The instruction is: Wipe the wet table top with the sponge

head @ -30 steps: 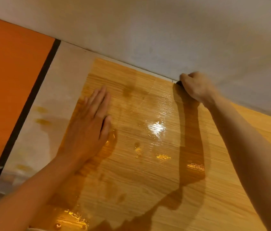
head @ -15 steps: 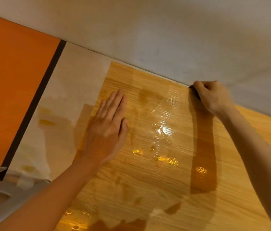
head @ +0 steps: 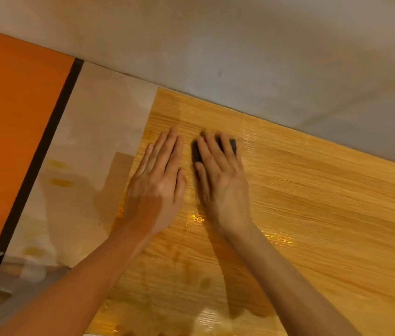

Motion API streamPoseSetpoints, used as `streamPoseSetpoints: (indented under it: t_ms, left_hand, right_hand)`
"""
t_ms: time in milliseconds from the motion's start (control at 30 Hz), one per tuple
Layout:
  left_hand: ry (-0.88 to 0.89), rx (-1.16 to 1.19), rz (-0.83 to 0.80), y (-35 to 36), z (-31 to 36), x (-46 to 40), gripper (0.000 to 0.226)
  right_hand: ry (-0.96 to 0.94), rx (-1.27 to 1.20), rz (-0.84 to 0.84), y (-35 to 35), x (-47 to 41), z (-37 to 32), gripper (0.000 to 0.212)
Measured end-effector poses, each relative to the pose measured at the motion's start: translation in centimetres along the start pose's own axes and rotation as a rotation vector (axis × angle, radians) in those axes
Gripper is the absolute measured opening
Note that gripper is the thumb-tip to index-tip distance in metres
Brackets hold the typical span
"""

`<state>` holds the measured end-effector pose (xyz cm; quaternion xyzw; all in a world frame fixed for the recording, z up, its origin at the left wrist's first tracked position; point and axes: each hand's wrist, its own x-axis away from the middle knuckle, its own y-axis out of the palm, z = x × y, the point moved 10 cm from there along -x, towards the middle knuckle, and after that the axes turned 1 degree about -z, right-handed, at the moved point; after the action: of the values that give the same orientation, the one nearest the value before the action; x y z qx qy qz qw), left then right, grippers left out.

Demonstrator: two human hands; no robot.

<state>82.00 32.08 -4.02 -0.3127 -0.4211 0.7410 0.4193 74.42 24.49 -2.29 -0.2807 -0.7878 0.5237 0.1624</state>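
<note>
The wooden table top (head: pixel 325 214) shines with wet streaks and small puddles near my wrists and at the front edge. My right hand (head: pixel 220 180) lies flat, fingers spread, pressing a dark sponge (head: pixel 233 144) onto the wood near the far left corner; only the sponge's dark edges show past my fingers. My left hand (head: pixel 160 180) rests flat on the table just left of it, fingers together, holding nothing.
A grey wall (head: pixel 240 57) runs along the table's far edge. Left of the table lies a pale floor strip (head: pixel 89 146) with wet spots, then a black line and an orange surface (head: pixel 9 132). A grey bar (head: pixel 0 282) crosses the lower left corner.
My right hand has slid the sponge from the far edge by the wall leftward, ending beside my left hand. The view has shifted, and my left hand stays flat on the table.
</note>
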Motion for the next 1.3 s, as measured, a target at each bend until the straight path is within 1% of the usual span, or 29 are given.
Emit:
streamPoseSetpoints:
  t_ms: [67,100,200,267,333,433,500,567,633,700,767,867,900,933,1000,1100,1167,1200,1233,1300]
  left_hand:
    - [0.0,-0.001,-0.008,0.0,0.1,0.0,0.054]
    - [0.0,-0.004,-0.015,0.0,0.1,-0.1,0.054]
    - [-0.001,-0.012,-0.027,0.0,0.0,-0.2,0.054]
    - [-0.013,-0.018,-0.038,0.1,-0.1,-0.2,0.055]
    - [-0.018,-0.024,-0.043,0.2,0.0,0.0,0.055]
    - [-0.013,-0.035,-0.043,0.2,-0.1,-0.1,0.055]
    - [-0.012,-0.041,-0.051,0.2,-0.1,-0.1,0.056]
    - [-0.014,-0.037,-0.06,0.3,-0.1,-0.2,0.056]
    - [-0.019,-0.039,-0.076,0.5,-0.2,-0.3,0.057]
    - [-0.022,-0.045,-0.093,0.7,-0.3,-0.2,0.057]
    - [-0.023,-0.049,-0.106,0.8,-0.3,-0.1,0.058]
    - [-0.029,-0.069,-0.117,1.0,-0.4,-0.2,0.058]
    - [-0.029,-0.07,-0.125,1.0,-0.4,-0.3,0.059]
    - [-0.03,-0.07,-0.136,1.1,-0.4,-0.3,0.06]
    - [-0.035,-0.073,-0.158,1.3,-0.4,-0.3,0.062]
    - [-0.039,-0.072,-0.159,1.4,-0.4,-0.3,0.062]
    - [-0.04,-0.071,-0.142,1.3,-0.5,-0.3,0.062]
    - [-0.04,-0.072,-0.137,1.2,-0.5,-0.3,0.062]
    - [-0.04,-0.072,-0.132,1.2,-0.5,-0.3,0.062]
    - [-0.035,-0.071,-0.123,1.1,-0.4,-0.2,0.061]
  right_hand:
    - [-0.058,0.022,-0.066,0.9,0.8,-0.8,0.046]
    - [-0.056,0.03,-0.057,0.8,-0.7,-0.4,0.046]
    - [0.077,0.047,0.025,0.2,-7.6,1.6,0.045]
    - [0.154,0.031,0.054,0.4,-8.7,2.0,0.045]
    - [0.137,0.042,0.08,0.3,-5.2,0.8,0.045]
    - [0.058,0.058,-0.012,0.6,2.3,-1.1,0.046]
    - [0.028,0.072,-0.04,0.3,2.5,-0.1,0.046]
    - [0.105,0.083,0.011,-0.7,-1.0,2.5,0.045]
    - [0.257,0.053,0.095,-1.9,-4.8,5.9,0.046]
    - [0.355,0.001,0.132,-2.2,-5.6,7.5,0.046]
    - [0.353,-0.02,0.157,-2.0,-2.3,6.0,0.045]
    - [0.261,0.001,0.08,-1.0,5.3,1.6,0.045]
    - [0.228,0.012,0.055,-0.9,6.4,1.1,0.045]
    - [0.21,0.012,0.036,-1.0,6.1,1.6,0.046]
    - [0.249,0.024,0.058,-1.9,2.6,4.3,0.046]
    - [0.411,-0.012,0.16,-3.6,-3.4,9.6,0.047]
    - [0.496,-0.038,0.2,-3.5,-3.9,10.5,0.047]
    - [0.486,-0.022,0.202,-3.1,-3.1,9.4,0.046]
    - [0.422,0.007,0.188,-2.7,-2.0,7.6,0.046]
    - [0.191,0.052,0.083,-1.6,1.0,3.6,0.046]
